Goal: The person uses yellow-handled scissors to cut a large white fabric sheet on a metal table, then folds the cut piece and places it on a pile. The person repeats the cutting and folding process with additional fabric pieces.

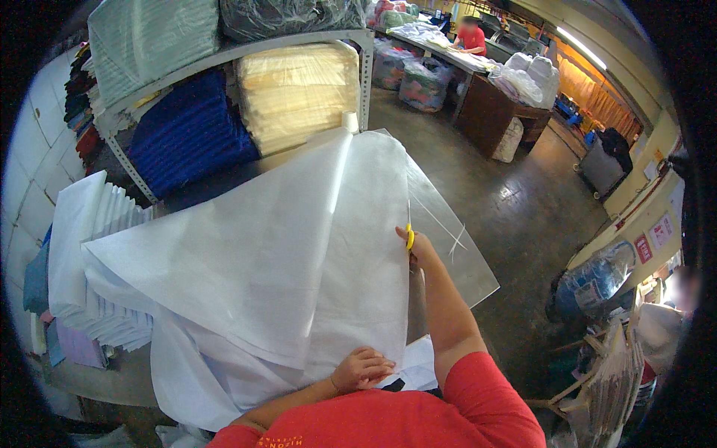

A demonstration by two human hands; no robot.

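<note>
Right hand (420, 251): closed round the yellow looped handle of the scissors (410, 237); narrow blades point away along the cloth's right edge.
Left hand (362, 369): palm down, partly open, fingers loosely bent, resting on the cloth near its lower right corner.
White cloth (254, 269): thin, matte, faintly creased; broad sheet spread over the desk (467, 270), a triangular flap folded across, lower left side draping in soft folds.
Offcuts (457, 240): slim, curling white strips on the smooth grey desktop, right of the cloth.
Folded stack (72, 250): white, layered, left of the cloth.
Shelf (365, 82): perforated metal frame; navy textile pile (190, 138), plastic-wrapped cream bundle (299, 93).
</note>
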